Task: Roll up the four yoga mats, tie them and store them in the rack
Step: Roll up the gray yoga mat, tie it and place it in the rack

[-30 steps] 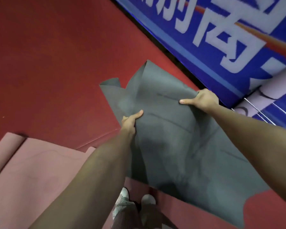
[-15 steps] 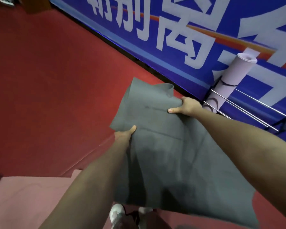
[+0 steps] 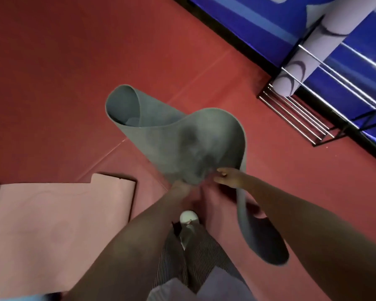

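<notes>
While the grey mat (image 3: 182, 137) is pinched at its near edge by the right hand (image 3: 228, 177), its length is stretched away; the left hand (image 3: 179, 186) fingers' hold cannot be told.

No writing is legible; blue banner (image 3: 258, 25) unreadable.

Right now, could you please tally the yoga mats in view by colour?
Grey mat, lifted off the floor: 1
Pink mat, lying flat: 1
Lilac mat, rolled, standing in the rack: 1
Total: 3
</notes>
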Demonstrator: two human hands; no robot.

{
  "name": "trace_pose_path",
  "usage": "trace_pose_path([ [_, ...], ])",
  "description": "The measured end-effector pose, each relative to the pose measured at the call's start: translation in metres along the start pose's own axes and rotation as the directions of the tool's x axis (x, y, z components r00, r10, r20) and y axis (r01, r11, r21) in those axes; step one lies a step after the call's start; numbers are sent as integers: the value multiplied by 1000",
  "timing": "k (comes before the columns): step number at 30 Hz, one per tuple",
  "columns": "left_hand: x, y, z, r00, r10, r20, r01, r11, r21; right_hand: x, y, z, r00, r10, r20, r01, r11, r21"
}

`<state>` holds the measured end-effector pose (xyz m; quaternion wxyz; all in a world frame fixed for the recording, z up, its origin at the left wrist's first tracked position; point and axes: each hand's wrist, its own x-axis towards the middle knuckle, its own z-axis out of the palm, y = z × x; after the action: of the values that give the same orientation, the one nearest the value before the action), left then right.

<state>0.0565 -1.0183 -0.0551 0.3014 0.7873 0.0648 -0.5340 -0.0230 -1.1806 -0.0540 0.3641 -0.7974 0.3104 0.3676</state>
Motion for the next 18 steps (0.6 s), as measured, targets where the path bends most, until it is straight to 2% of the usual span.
trace_pose_path([
  [3, 21, -11, 15, 994, 63, 84, -56, 994, -89, 7, 10, 14, 996, 54, -73, -47, 995, 92],
  [6, 39, -22, 31, 989, 37, 141, -2, 971, -239, 18, 22, 29, 980, 148, -135, -119, 973, 198],
  [8, 52, -28, 44, 979, -11, 205, 60, 970, -236, 23, 31, 40, 971, 168, -168, -123, 961, 247],
  [10, 99, -62, 71, 973, -12, 231, 85, 947, -309, 21, 34, 51, 960, 213, -184, -150, 940, 307],
  [12, 114, -75, 83, 989, 0, 147, 56, 924, -377, 22, 38, 65, 954, 244, -174, -164, 912, 376],
  [15, 86, -56, 67, 999, -11, -43, -12, 872, -489, 32, 43, 92, 961, 274, -41, -229, 868, 440],
  [18, 120, -74, 58, 994, -45, -103, 1, 919, -395, 47, 47, 120, 959, 283, 9, -260, 869, 420],
])
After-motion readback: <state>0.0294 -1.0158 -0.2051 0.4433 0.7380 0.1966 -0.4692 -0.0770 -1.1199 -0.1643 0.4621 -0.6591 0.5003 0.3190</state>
